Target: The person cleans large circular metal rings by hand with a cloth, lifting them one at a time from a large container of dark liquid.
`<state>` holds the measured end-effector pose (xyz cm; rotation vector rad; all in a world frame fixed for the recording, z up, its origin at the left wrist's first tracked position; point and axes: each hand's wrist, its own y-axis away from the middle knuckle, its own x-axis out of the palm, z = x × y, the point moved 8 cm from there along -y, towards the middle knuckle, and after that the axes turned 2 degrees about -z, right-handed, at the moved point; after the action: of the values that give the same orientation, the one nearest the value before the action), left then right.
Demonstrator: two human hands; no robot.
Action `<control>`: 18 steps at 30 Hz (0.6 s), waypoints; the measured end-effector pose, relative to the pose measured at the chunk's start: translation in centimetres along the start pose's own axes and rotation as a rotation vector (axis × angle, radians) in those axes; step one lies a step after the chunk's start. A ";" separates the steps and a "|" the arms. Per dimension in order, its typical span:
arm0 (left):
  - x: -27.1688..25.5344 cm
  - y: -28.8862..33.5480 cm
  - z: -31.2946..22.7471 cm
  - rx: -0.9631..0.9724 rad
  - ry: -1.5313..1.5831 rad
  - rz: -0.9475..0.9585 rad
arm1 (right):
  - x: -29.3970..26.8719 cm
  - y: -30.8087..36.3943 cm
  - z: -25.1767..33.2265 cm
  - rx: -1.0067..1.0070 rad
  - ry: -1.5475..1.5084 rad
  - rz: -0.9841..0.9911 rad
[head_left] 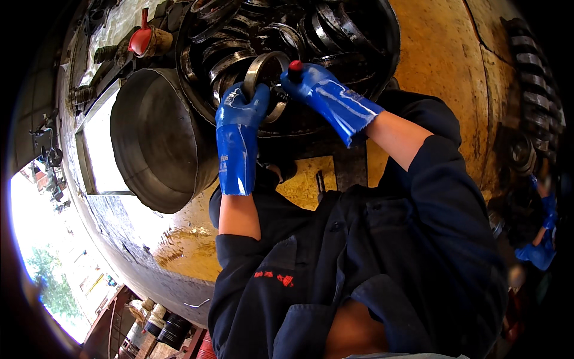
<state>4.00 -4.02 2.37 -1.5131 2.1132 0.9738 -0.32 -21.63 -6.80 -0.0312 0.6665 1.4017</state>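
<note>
Above a dark tub (391, 60) heaped with blackened rings (326, 33), my gloved left hand (242, 106) pinches a shiny metal ring (256, 72) between thumb and fingers. My gloved right hand (314, 82), just beside it, closes around a red-ended tool (295, 67); a wide metal drum (149, 140) sits at left.

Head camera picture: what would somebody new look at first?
Probably the bright blue gloves at the upper middle, on the left hand and right hand, with a shiny metal ring in the left one. A red-ended thing pokes from the right one. Beneath them sits a round tub full of dark rings, with a wide drum to its left.
</note>
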 end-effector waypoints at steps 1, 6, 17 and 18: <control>0.3 0.0 -0.8 0.013 -0.050 0.005 | 0.0 0.1 -1.3 0.096 -0.072 0.071; 0.2 0.4 -1.0 0.002 0.003 0.009 | -0.7 1.8 -0.2 0.235 -0.309 0.224; 1.3 -1.0 1.6 -0.160 0.275 0.048 | -3.7 -6.9 -6.2 0.170 -1.132 0.151; 1.1 -1.3 2.3 -0.152 0.304 0.045 | -2.2 -7.1 -5.2 0.262 -1.241 0.131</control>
<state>4.59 -3.37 -0.29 -1.7935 2.3337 0.9921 3.95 -27.08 -12.60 1.0219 -0.2076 1.1610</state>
